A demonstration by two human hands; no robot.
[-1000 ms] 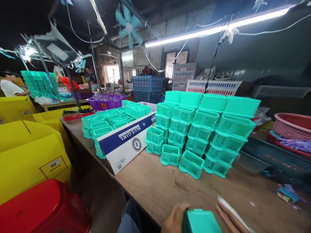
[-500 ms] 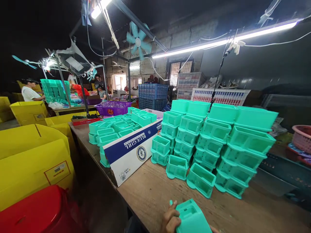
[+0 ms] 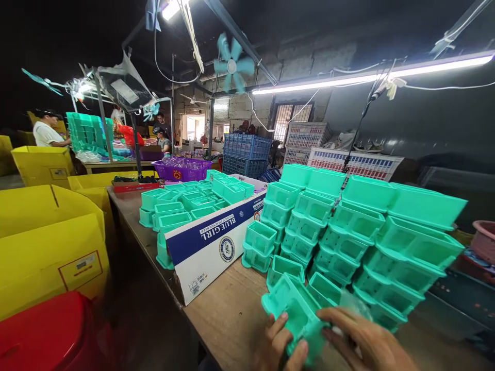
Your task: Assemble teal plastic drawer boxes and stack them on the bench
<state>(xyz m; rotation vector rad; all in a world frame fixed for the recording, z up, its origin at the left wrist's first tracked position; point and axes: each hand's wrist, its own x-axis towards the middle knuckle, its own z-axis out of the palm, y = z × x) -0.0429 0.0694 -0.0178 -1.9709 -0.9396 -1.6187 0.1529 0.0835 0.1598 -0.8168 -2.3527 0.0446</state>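
Observation:
A green plastic box (image 3: 291, 301) with a recessed compartment is held tilted above the near table edge. My left hand (image 3: 281, 342) is closed round its lower left side, thumb on the near face. My right hand (image 3: 365, 335), partly blurred, has its fingers curled at the box's right edge. Whether it pinches the box or something small is hidden. A translucent smear (image 3: 353, 304) shows just above the right knuckles; I cannot tell what it is. Right behind the held box stand two more loose boxes, one open-topped box (image 3: 285, 269) and another (image 3: 325, 289).
Tall stacks of green boxes (image 3: 344, 229) rise behind my hands. A white and blue carton panel (image 3: 216, 257) separates them from more green boxes (image 3: 174, 221). Yellow cartons (image 3: 46, 247) and a red stool (image 3: 42, 335) stand at left. People work at a far table.
The green box has been raised and turned so its compartment shows. My right hand has come into view beside it. The whole view has shifted slightly.

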